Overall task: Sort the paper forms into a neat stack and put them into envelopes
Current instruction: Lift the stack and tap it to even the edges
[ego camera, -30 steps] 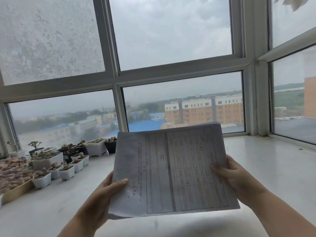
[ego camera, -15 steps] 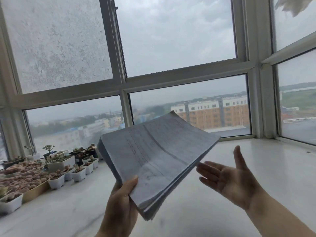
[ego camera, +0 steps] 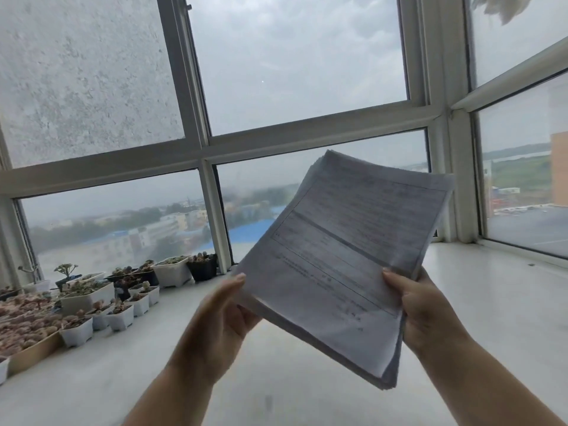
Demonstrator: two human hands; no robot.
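Observation:
A thick stack of printed paper forms (ego camera: pixel 347 256) is held up in the air above the white sill, turned at a slant with one corner pointing down to the right. My left hand (ego camera: pixel 221 312) grips its left corner, thumb on top and fingers underneath. My right hand (ego camera: pixel 421 305) grips the right edge, thumb on the printed face. The sheet edges along the bottom look uneven. No envelope is in view.
A wide white windowsill (ego camera: pixel 307 379) runs below the hands. Several small white pots of succulents (ego camera: pixel 120 315) and a tan tray (ego camera: pixel 30 352) crowd its left side. Window frames (ego camera: pixel 212 216) close off the back and right.
The stack went from both hands to the left hand alone, tilted flat, with the right hand open. Now the right hand grips it again and the stack is rotated and raised to the right.

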